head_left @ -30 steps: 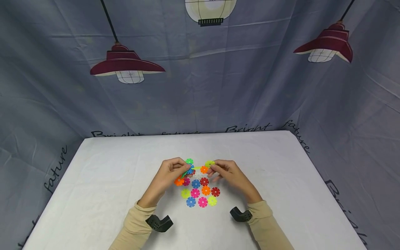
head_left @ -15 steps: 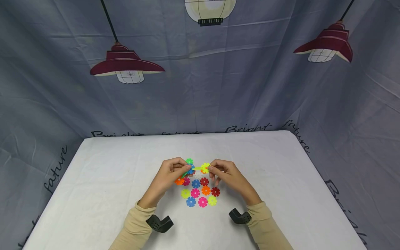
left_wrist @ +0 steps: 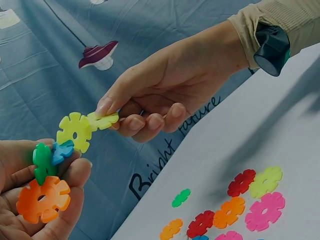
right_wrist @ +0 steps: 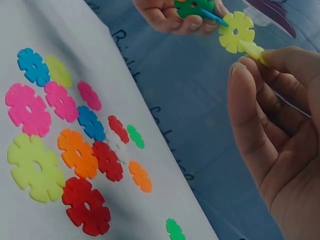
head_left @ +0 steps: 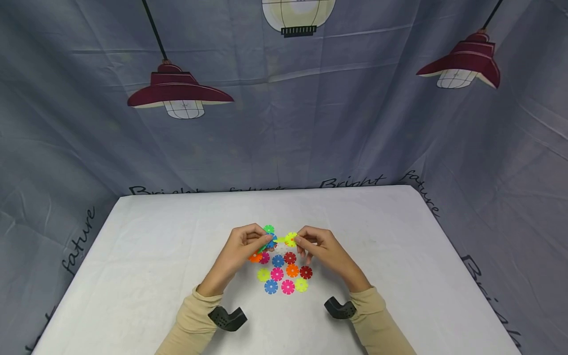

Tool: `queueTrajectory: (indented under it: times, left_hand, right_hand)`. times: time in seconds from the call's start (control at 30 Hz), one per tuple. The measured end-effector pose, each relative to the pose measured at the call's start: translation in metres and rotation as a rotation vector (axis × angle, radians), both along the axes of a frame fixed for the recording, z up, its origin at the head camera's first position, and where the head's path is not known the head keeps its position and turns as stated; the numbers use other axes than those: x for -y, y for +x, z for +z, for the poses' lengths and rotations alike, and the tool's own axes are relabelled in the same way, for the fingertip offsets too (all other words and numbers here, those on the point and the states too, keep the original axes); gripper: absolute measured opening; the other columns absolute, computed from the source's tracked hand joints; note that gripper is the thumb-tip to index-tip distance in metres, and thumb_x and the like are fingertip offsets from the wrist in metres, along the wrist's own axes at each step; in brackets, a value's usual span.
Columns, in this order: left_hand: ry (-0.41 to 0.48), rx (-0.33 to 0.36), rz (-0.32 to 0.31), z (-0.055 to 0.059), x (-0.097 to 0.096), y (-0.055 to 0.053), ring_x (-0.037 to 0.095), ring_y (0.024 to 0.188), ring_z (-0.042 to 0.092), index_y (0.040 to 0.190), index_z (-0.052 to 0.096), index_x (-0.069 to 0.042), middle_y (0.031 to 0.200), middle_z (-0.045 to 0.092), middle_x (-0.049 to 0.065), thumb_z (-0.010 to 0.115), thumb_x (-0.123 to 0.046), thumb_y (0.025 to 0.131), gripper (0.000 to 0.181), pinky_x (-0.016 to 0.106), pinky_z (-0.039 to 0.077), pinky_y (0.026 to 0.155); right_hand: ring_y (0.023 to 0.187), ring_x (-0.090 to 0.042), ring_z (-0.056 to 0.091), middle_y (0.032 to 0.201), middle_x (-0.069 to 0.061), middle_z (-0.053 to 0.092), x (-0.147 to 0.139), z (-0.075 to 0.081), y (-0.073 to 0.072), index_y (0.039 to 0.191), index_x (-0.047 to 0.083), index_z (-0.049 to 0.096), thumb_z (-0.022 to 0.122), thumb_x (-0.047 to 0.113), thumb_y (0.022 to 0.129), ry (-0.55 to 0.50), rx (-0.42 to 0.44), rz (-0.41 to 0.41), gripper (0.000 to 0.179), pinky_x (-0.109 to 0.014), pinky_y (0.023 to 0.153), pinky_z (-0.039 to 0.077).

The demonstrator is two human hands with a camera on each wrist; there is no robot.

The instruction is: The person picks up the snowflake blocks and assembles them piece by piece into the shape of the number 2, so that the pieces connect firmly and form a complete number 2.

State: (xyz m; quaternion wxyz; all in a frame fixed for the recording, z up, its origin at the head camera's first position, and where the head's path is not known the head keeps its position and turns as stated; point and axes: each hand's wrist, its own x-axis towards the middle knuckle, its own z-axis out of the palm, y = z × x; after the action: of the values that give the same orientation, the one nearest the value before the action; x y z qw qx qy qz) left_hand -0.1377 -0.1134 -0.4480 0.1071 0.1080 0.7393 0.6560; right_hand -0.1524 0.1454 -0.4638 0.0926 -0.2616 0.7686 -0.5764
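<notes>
My left hand (head_left: 241, 245) holds a chain of notched plastic discs above the table. The chain runs from an orange disc (left_wrist: 44, 200) through a green disc (left_wrist: 44, 164) and a blue disc (left_wrist: 62, 151) to a yellow disc (left_wrist: 74, 132). With thumb and forefinger, my right hand (head_left: 326, 249) pinches a second yellow disc (left_wrist: 103, 120) by its edge. In both wrist views that disc's far edge meets the chain's yellow disc, the two set at an angle to each other. Fingertips partly cover the pinched disc.
On the white table (head_left: 155, 246), several loose discs lie below and between the hands, among them a pink disc (head_left: 288, 287), a red disc (head_left: 306, 272) and a blue disc (head_left: 271, 286). A printed grey curtain (head_left: 275, 138) hangs behind the table's far edge.
My right hand has moved slightly left, bringing its yellow disc against the yellow end of the chain. Over the last half second both hands have stayed almost still.
</notes>
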Motion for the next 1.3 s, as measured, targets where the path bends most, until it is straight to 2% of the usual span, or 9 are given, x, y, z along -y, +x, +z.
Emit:
queueTrajectory:
  times: [0.13,0.37,0.63,0.83,0.97,1.1,1.17,1.23,1.3]
  left_hand:
    - [0.007,-0.001,0.002,0.0,0.0,0.001,0.037,0.095,0.076,0.101,0.069,0.001,0.1,0.078,0.016,0.069,-0.022,0.1,0.023,0.036,0.06,0.089]
    - [0.025,0.022,0.028,0.0,-0.001,0.001,0.022,0.089,0.077,0.101,0.069,0.003,0.104,0.075,0.027,0.07,-0.024,0.1,0.027,0.04,0.061,0.089]
    - [0.037,0.025,0.048,0.0,-0.003,0.002,0.019,0.086,0.077,0.099,0.069,0.003,0.104,0.075,0.029,0.07,-0.025,0.1,0.028,0.037,0.061,0.085]
    - [0.037,0.028,0.058,-0.003,-0.004,0.001,0.015,0.076,0.07,0.095,0.069,0.003,0.094,0.076,0.024,0.071,-0.023,0.099,0.026,0.025,0.053,0.07]
    - [0.028,0.045,0.06,-0.005,-0.007,0.001,0.014,0.07,0.059,0.093,0.068,0.002,0.085,0.071,0.022,0.072,-0.025,0.099,0.028,0.023,0.046,0.066]
    - [0.001,0.073,0.053,-0.005,-0.007,0.002,0.017,0.072,0.062,0.094,0.067,0.002,0.082,0.072,0.013,0.072,-0.028,0.099,0.03,0.024,0.047,0.068]
    - [-0.006,0.085,0.038,-0.005,-0.008,0.001,0.021,0.077,0.069,0.096,0.067,0.001,0.084,0.074,0.008,0.071,-0.029,0.099,0.031,0.025,0.051,0.072]
    - [-0.015,0.091,0.017,-0.005,-0.008,0.001,0.027,0.084,0.073,0.097,0.067,0.0,0.089,0.076,0.007,0.071,-0.03,0.099,0.03,0.029,0.055,0.078]
    - [-0.029,0.096,0.002,-0.004,-0.007,0.001,0.026,0.087,0.073,0.098,0.067,-0.002,0.093,0.076,0.008,0.071,-0.031,0.099,0.029,0.032,0.055,0.083]
  right_hand:
    - [0.056,-0.023,0.064,0.079,-0.015,0.064,0.003,0.0,0.001,0.096,0.005,0.068,0.062,0.016,0.104,0.008,0.0,-0.014,0.015,-0.035,0.056,0.06]
    - [0.055,-0.02,0.065,0.077,-0.017,0.063,0.009,-0.003,0.002,0.093,0.007,0.068,0.061,0.014,0.105,-0.022,-0.022,-0.036,0.015,-0.035,0.056,0.06]
    - [0.055,-0.019,0.066,0.078,-0.023,0.064,0.012,-0.008,0.002,0.094,0.002,0.067,0.061,0.015,0.105,-0.039,-0.026,-0.071,0.018,-0.034,0.057,0.06]
    - [0.056,-0.033,0.066,0.078,-0.021,0.064,0.014,-0.01,0.003,0.094,0.004,0.068,0.061,0.015,0.105,-0.05,-0.037,-0.064,0.018,-0.037,0.057,0.06]
    - [0.056,-0.029,0.067,0.078,-0.017,0.064,0.013,-0.008,0.003,0.095,0.002,0.068,0.06,0.017,0.105,-0.044,-0.024,-0.063,0.02,-0.036,0.058,0.061]
    - [0.056,-0.021,0.066,0.078,-0.019,0.063,0.012,-0.005,0.002,0.096,0.002,0.067,0.059,0.015,0.106,-0.062,0.006,-0.044,0.018,-0.036,0.057,0.061]
    - [0.055,-0.017,0.065,0.078,-0.02,0.063,0.01,-0.005,0.001,0.097,0.002,0.067,0.059,0.014,0.106,-0.069,0.016,-0.032,0.017,-0.036,0.057,0.061]
    - [0.055,-0.015,0.064,0.077,-0.019,0.063,0.008,-0.006,0.0,0.097,0.001,0.067,0.059,0.012,0.105,-0.068,0.022,-0.018,0.016,-0.036,0.056,0.06]
    - [0.056,-0.014,0.063,0.076,-0.019,0.063,0.007,-0.006,-0.001,0.097,-0.001,0.066,0.058,0.012,0.106,-0.064,0.033,0.01,0.018,-0.035,0.055,0.06]
